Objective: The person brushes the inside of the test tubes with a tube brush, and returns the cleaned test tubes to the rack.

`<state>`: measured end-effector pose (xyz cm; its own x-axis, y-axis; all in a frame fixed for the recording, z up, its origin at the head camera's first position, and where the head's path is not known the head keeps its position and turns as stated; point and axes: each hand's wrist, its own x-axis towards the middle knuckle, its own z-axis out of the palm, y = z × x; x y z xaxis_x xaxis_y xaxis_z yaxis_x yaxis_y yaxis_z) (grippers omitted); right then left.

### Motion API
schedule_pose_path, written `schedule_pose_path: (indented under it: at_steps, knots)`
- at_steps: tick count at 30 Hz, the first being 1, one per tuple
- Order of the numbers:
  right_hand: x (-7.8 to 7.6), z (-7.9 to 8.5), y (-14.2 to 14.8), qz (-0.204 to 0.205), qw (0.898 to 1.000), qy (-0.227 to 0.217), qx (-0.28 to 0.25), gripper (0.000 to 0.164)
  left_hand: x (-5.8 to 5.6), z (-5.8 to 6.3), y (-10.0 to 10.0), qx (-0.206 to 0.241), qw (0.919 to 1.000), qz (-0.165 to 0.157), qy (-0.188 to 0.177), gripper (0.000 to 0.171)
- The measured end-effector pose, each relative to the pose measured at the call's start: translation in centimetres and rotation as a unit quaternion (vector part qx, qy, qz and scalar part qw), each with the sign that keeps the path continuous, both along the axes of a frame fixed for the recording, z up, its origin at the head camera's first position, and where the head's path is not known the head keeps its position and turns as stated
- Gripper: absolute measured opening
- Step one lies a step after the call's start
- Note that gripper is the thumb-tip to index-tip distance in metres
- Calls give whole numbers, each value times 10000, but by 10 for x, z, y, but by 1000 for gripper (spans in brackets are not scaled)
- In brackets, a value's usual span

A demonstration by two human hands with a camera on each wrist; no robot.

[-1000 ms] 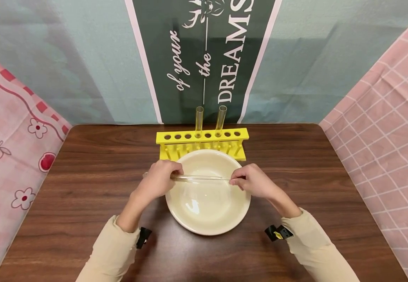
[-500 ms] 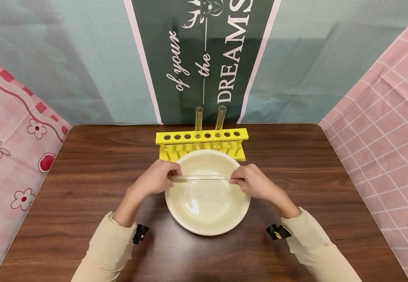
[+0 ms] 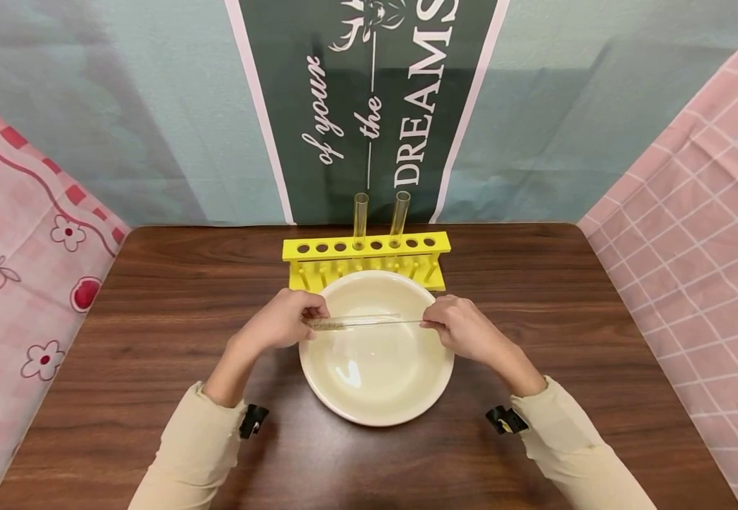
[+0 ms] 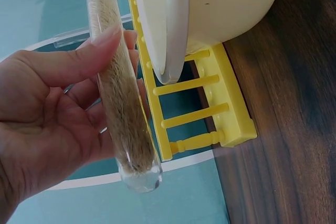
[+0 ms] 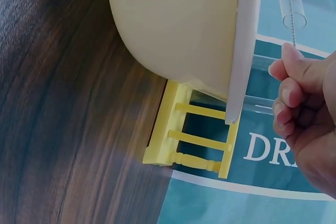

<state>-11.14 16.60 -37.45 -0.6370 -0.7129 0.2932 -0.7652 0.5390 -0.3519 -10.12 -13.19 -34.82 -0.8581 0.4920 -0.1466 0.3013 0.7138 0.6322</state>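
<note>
Presently, above the basin [image 3: 375,386], the left hand [image 3: 285,320] grips the test tube [image 4: 144,181] with the brush [image 4: 123,108] inside, the right hand [image 3: 464,329] pinches its wire stem [image 5: 293,36], and scrubbing, apparently the current step, next calls for axial strokes.

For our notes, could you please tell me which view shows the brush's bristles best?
The left wrist view: the bristles appear close up inside the test tube held by the left hand. The head view shows them small, partly hidden by that hand; the right wrist view shows none, only the twisted wire stem.
</note>
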Motion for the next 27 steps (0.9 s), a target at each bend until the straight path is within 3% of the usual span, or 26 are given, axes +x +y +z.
schedule_pose_path:
  at_steps: [10, 27]
  knots:
    - [-2, -2, 5, 8, 9998, 172, 51, 12, 1, -1, -5, 165, 9996, 68, -216, 23]
    - [-5, -3, 12, 12, 9994, 336, -115, 16, 0, -1, -11, 159, 9998, 15, -124, 26]
